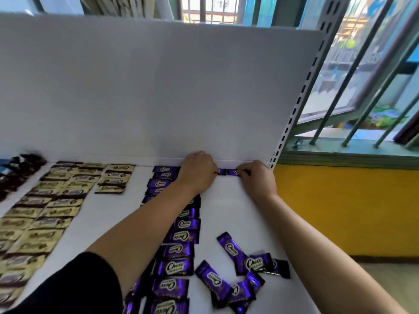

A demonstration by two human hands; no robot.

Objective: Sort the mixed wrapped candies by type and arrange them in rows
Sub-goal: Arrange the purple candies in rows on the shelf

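A purple wrapped candy [227, 172] lies at the far edge of the white shelf [229, 207], against the back panel. My left hand [199, 172] pinches its left end and my right hand [257, 179] pinches its right end. Left of it, purple candies [183, 224] run in two columns toward me, partly under my left forearm. Several loose purple candies [238, 266] lie jumbled near the front right. Gold candies [56, 200] fill rows on the left side.
Dark red wrapped candies [18, 171] are heaped at the far left. A white back panel [158, 87] rises behind the shelf, with a perforated upright [294, 114] at its right edge. Beyond it are a yellow wall [351, 211] and a barred window [362, 75].
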